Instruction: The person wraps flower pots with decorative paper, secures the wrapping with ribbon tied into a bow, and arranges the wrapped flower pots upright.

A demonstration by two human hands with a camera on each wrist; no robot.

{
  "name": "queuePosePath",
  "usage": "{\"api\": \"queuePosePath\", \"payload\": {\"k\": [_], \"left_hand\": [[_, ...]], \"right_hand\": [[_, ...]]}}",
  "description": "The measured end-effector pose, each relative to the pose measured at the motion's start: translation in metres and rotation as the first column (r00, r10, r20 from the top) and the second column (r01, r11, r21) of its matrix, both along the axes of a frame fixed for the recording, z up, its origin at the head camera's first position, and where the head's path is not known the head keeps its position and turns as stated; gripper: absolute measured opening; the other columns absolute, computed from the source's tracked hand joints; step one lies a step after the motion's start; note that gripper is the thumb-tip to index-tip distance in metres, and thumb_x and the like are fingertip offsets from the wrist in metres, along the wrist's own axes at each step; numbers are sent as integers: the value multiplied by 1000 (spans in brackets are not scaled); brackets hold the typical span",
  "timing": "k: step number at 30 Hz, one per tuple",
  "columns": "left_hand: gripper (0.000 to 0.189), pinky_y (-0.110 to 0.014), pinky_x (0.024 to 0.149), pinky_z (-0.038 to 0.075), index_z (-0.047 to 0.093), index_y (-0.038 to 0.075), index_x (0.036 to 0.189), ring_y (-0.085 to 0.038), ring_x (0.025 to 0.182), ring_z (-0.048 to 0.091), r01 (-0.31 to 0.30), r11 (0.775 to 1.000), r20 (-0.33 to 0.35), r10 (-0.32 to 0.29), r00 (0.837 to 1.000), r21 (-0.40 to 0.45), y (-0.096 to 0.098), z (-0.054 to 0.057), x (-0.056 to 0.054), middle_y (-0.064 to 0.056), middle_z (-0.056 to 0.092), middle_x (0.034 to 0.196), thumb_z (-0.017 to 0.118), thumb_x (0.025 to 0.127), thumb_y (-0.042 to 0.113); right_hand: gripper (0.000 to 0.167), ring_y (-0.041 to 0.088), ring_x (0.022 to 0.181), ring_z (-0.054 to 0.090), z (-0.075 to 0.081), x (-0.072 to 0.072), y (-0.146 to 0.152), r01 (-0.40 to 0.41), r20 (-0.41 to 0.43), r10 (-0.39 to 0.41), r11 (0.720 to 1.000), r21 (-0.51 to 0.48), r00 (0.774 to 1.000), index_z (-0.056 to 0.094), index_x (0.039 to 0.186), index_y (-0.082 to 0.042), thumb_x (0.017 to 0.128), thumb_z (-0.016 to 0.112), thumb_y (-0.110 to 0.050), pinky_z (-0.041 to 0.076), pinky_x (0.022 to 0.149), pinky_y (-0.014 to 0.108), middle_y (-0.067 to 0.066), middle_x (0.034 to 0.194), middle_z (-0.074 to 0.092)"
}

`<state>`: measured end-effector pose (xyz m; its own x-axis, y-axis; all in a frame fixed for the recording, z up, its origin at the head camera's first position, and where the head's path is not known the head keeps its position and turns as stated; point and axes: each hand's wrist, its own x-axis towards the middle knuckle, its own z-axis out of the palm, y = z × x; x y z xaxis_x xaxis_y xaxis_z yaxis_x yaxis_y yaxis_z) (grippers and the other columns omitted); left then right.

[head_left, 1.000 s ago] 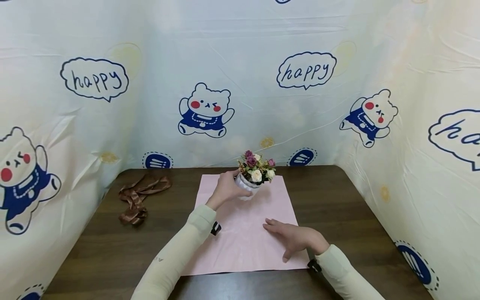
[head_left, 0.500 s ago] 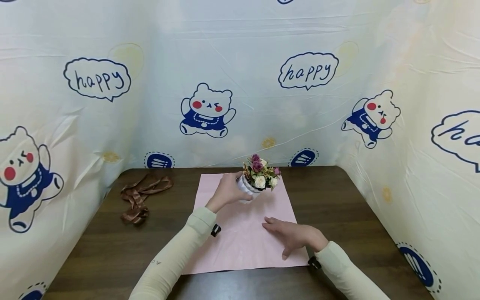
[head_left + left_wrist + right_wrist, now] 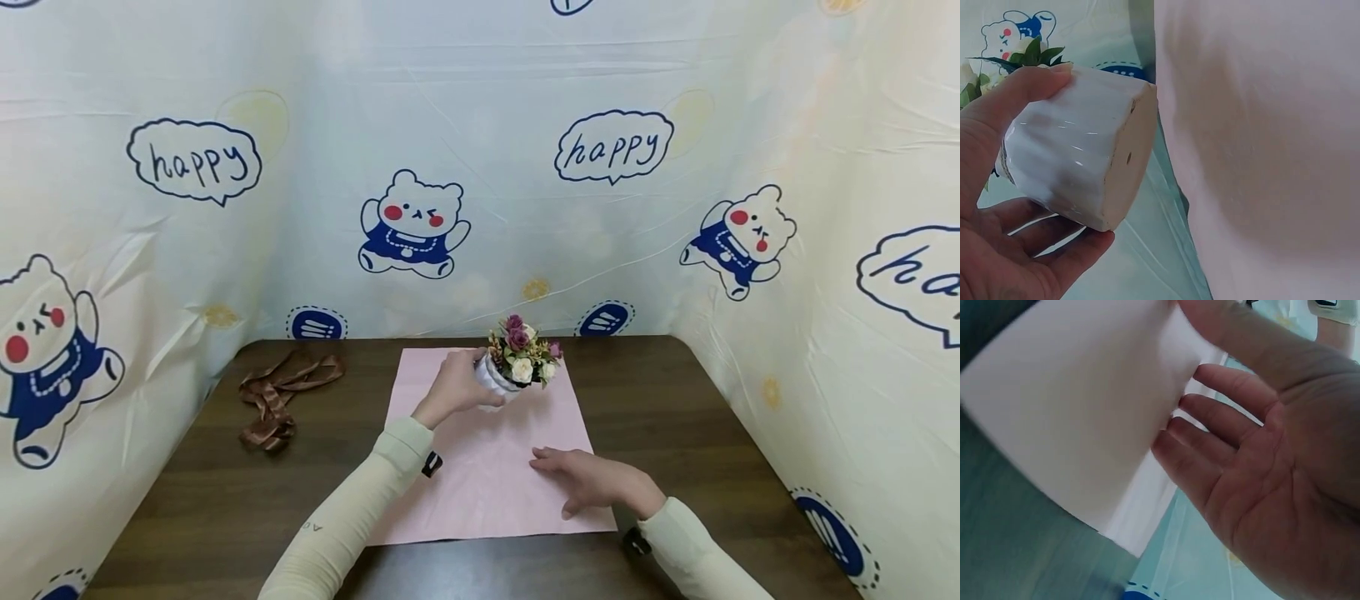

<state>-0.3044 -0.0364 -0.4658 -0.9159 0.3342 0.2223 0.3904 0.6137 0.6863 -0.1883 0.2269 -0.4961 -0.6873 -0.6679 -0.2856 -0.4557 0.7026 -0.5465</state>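
Observation:
My left hand (image 3: 453, 387) grips a small white flowerpot (image 3: 495, 383) with its thumb on one side and fingers on the other. Purple and cream flowers (image 3: 522, 358) with green leaves fill the pot, which is tilted to the right over the far part of a pink paper sheet (image 3: 472, 492). In the left wrist view the pot's pale bottom (image 3: 1129, 159) shows, apart from the paper. Over the near right part of the sheet my right hand (image 3: 600, 482) is spread, holding nothing. Whether its fingertips touch the paper (image 3: 1072, 412) I cannot tell.
A brown satin ribbon (image 3: 272, 408) lies loosely bunched at the left of the dark wooden table (image 3: 675, 408). A pale curtain (image 3: 517, 233) printed with bears closes off the back and both sides of the table.
The pot and flowers have come slightly lower and to the right in my left hand. My right hand has shifted a little to the right, with its fingers still loose.

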Motion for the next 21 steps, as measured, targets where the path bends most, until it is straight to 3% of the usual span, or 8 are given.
{"api": "queuePosePath", "payload": {"k": [8,21], "left_hand": [[73,-34,73,55,69,5,120,-16,78,63,23,998,-63,-27,998,-64,2,-1,1,-3,72,96,98,56,25],[56,-37,73,55,67,8,98,-18,74,60,36,980,-92,-55,994,-196,20,1,15,-1,67,84,98,52,17]], "right_hand": [[75,37,150,33,2,7,-1,-16,-32,16,1000,22,999,50,149,-3,82,83,-4,31,118,53,16,162,37],[75,36,149,34,8,14,-7,-22,-53,26,997,77,998,48,150,-1,83,81,-2,32,118,49,18,162,36]]}}
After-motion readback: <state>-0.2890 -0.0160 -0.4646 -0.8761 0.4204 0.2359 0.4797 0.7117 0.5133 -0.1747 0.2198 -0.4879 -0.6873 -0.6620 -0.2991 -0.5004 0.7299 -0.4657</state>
